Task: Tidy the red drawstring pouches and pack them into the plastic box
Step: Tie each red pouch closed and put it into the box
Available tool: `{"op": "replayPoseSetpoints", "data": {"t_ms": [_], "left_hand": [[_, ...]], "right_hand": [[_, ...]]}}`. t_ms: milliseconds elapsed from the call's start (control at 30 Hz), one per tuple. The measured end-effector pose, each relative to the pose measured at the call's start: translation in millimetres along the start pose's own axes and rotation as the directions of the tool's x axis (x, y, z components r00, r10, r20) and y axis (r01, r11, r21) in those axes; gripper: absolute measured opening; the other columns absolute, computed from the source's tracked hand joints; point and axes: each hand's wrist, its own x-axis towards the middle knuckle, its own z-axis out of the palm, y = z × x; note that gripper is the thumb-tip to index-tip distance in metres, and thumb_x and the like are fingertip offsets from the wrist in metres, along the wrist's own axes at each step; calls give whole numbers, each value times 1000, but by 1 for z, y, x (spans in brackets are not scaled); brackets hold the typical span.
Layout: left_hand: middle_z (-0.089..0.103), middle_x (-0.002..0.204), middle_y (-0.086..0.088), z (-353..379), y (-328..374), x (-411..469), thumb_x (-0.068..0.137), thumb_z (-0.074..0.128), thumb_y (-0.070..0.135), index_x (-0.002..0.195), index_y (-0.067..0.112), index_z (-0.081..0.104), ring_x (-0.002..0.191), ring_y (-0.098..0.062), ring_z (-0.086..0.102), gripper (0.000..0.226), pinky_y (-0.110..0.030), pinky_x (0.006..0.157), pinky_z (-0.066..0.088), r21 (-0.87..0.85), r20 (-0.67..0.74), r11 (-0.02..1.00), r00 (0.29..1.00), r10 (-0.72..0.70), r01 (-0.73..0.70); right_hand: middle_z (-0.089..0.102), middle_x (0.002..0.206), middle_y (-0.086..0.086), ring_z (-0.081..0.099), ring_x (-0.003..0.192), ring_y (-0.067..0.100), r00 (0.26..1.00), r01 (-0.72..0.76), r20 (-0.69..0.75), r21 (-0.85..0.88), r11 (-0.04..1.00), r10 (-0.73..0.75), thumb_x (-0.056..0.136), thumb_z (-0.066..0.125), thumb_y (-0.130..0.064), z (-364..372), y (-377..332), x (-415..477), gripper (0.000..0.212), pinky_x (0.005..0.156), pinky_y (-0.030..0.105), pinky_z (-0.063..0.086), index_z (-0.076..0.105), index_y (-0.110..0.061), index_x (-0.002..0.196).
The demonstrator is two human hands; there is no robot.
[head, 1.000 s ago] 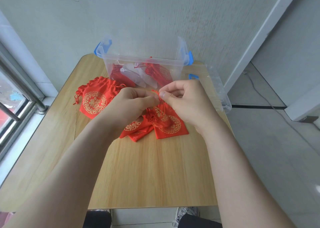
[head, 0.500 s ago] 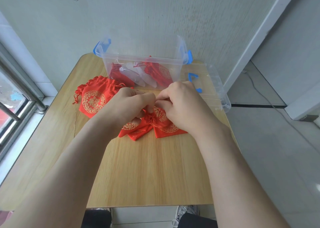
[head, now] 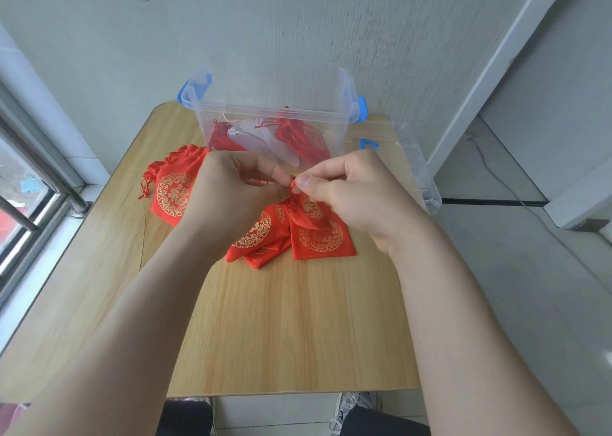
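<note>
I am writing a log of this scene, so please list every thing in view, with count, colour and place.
table: one, light wood.
plastic box: one, clear with blue latches, table's far side.
lid: one, clear, on the table right of the box.
boxed pouches: at least two, red, inside the box with whitish bags.
left pouches: at least one, red and gold, table's left.
middle pouches: about four, red and gold, under the hands.
left hand: one, fingers pinch the top middle pouch's drawstring.
right hand: one, fingers pinch the same drawstring.
</note>
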Motion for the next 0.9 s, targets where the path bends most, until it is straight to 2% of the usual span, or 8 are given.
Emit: {"op": "replayPoseSetpoints", "data": {"t_ms": [167,300,367,500,567,633,733,900], "left_hand": [[83,92,4,3,5,-1,88,72,-5,96,15,84,90,-14,79,24,-31,88,63,67,85,998,996,1,-6],[82,96,0,4,5,-1,95,74,25,95,20,83,97,-22,75,11,-48,95,59,134,168,990,984,-58,36],[81,91,-2,4,3,0,97,75,37,90,21,83,94,-28,74,19,-52,92,58,168,147,986,988,-45,20],[79,88,-1,6,-1,4,104,64,28,90,12,78,85,-11,74,26,-34,85,58,134,85,988,992,-93,81],[79,86,-4,9,-2,5,108,57,23,96,3,71,79,-13,75,28,-29,78,59,98,63,988,990,-128,122],[80,82,-6,10,-3,4,109,53,21,100,1,66,73,-14,77,25,-29,72,59,79,32,985,987,-156,153],[80,76,-1,8,-5,3,111,51,23,103,6,62,69,-16,78,22,-44,78,65,130,-49,973,981,-187,192],[78,69,1,4,-6,3,110,51,19,102,8,61,63,-15,77,17,-49,76,66,225,-95,946,972,-216,232]], "right_hand": [[72,74,-14,64,77,3,993,-115,-13,125,985,118,98,76,-31,2,5,4,15,81,27,47,86,-22,91],[70,69,-15,61,71,2,985,-153,-53,158,976,163,97,78,-30,4,7,6,12,81,29,47,84,-20,92],[69,65,-15,61,70,2,982,-163,-69,163,973,176,97,78,-29,4,7,6,13,82,31,49,83,-20,90],[70,66,-14,60,67,0,979,-168,-93,148,975,183,96,80,-30,4,9,6,13,79,31,48,83,-18,91],[71,66,-13,61,63,-3,980,-160,-97,114,981,171,95,81,-30,6,10,6,13,75,27,47,83,-19,89],[76,75,-10,69,77,2,981,-156,-110,48,987,160,95,81,-30,7,12,6,13,78,27,52,82,-21,86],[79,94,-3,72,98,13,977,-184,-127,-79,980,173,94,81,-30,6,15,6,9,87,29,54,83,-22,90],[74,105,1,68,90,15,963,-264,-132,-326,908,233,96,75,-26,6,20,6,14,64,21,47,79,-19,108]]}}
